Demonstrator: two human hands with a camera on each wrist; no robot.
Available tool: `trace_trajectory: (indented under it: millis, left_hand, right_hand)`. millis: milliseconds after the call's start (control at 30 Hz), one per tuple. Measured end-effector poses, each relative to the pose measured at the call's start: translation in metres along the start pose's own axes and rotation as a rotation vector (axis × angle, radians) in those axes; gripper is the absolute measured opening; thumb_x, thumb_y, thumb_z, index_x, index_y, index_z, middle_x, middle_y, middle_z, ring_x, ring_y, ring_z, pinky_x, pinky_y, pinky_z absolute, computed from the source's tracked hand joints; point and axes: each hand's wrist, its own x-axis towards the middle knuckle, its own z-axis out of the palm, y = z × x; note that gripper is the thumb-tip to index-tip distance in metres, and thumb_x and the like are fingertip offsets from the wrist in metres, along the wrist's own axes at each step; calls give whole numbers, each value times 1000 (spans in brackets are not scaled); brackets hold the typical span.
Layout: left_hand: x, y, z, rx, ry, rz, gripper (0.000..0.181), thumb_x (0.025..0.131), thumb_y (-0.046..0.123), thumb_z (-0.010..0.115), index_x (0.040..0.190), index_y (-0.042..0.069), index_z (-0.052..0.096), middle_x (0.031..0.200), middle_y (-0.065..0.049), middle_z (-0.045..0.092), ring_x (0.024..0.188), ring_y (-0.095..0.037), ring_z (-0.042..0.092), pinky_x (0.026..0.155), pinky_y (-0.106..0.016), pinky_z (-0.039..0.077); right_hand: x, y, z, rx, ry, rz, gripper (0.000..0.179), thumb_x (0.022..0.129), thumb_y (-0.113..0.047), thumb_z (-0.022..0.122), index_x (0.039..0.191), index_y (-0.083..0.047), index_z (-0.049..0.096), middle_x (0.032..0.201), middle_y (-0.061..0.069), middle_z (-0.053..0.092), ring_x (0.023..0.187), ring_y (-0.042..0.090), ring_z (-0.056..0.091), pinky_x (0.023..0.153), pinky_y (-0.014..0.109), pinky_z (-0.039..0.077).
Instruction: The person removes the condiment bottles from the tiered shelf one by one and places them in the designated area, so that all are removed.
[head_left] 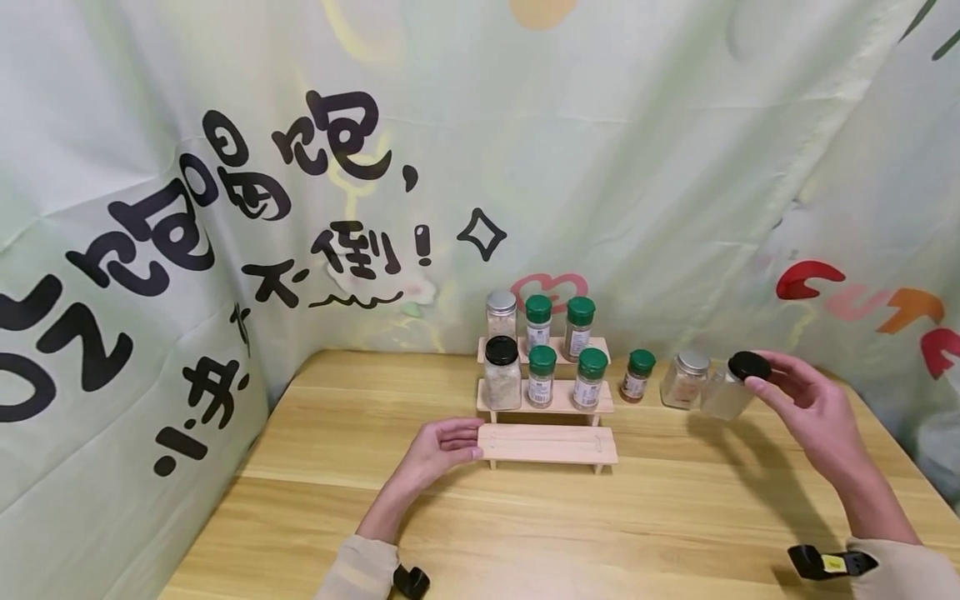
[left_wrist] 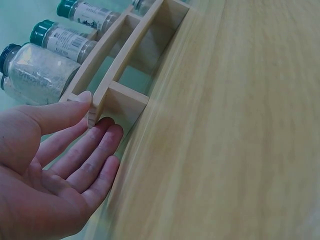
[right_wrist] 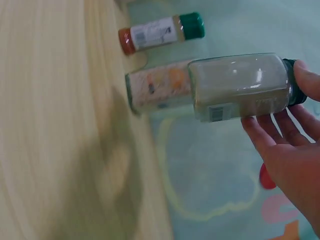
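My left hand [head_left: 433, 452] is at the left end of the lowest step of a small three-step wooden rack [head_left: 547, 443]. In the left wrist view the thumb lies on the board's end, with the fingers under it. My right hand [head_left: 816, 418] grips a square glass jar [right_wrist: 240, 89] by its black lid [head_left: 750, 365]. The jar is lifted off the table and slightly tilted, with pale contents. Just left of it stands a silver-lidded jar [head_left: 685, 380] of pinkish grains, then a small green-capped spice bottle [head_left: 636, 377].
The rack's middle step holds a black-lidded jar [head_left: 502, 372] and two green-capped bottles [head_left: 542, 377]. On the top step are a silver-lidded jar [head_left: 501, 313] and two more green-capped bottles [head_left: 580, 327]. A printed curtain [head_left: 637, 167] hangs behind the wooden table [head_left: 525, 533].
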Motion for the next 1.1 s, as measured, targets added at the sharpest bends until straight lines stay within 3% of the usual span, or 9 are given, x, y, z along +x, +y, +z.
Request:
trace_trajectory:
  millis: [567,733,933,1100]
  left_hand:
    - [0,0,0,-13,-16,17,48,89,0,77,133,-10,61,123,-27,68,112,-39,67,93,-30,59]
    - [0,0,0,-9,-21,24,48,89,0,77,133,-10,61,123,-27,68,112,-38,67,93,-30,59]
    - [0,0,-1,-12,-21,27,47,90,0,76,133,-11,61,123,-28,67,113,-40,66,93,-29,59]
    - [0,2,-1,-11,-16,21,46,91,0,76,133,-11,61,124,-28,67,115,-41,65,94,-28,58]
  right_hand:
    - [16,39,-21,2,-52,89,44,99,-3,67,142,-7,58,115,-28,64,102,-15,60,79,1,46]
    - [19,50,-22,47,-91,92,44,100,-3,65,143,-9,58,116,-28,63,102,-16,60,81,1,46]
    - [22,58,-20,31,-74,94,44,100,-4,65,144,-6,57,116,-30,63,103,-17,59,81,0,46]
    - [22,65,-17,88,-80,101,40,100,1,64,139,-7,60,115,-28,66,103,-15,61,80,3,49]
